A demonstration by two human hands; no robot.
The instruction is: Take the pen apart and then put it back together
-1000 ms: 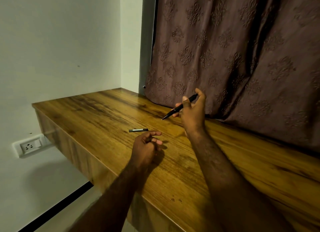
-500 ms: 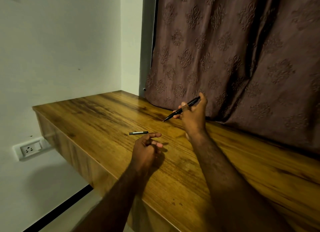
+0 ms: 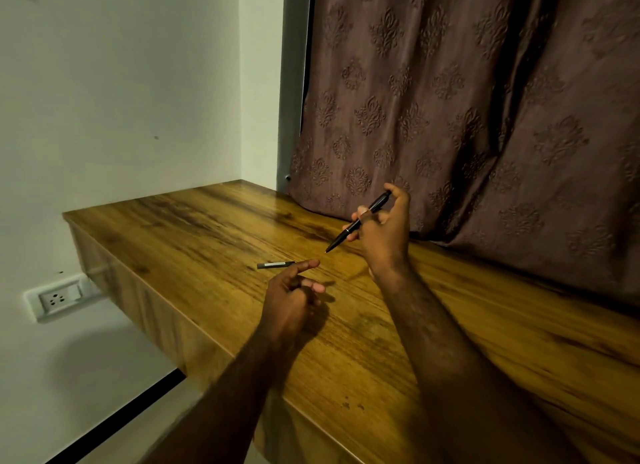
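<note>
lying flat on the brown wood-grain worktop (image 3: 207,242), the short dark cylindrical pen piece with a pale band (image 3: 276,265) has its long axis running roughly from nine to three o'clock. its right-hand end sits just at the tip of the left hand (image 3: 294,297)'s extended forefinger; whether skin touches it i cannot tell. the left grip is half curled, forefinger reaching out, the other fingers folded toward the palm, pinching nothing that can be seen.

up at about one o'clock from that piece, the slim black pen body with a thin silver ring (image 3: 358,222) is raised clear of the worktop. its axis slants from the upper end at one o'clock down to the writing tip at seven o'clock, so the tip points back toward the loose piece, though the two are apart. the right hand (image 3: 384,231) pinches the body with thumb and fingertips around its middle and upper part.

the left hand is plainly the nearer one to the lying piece, so judging from this it would do the picking up, closing across the short axis from the three o'clock end. the piece could roll on the smooth surface.

behind, a brown patterned curtain (image 3: 485,117) hangs.
</note>
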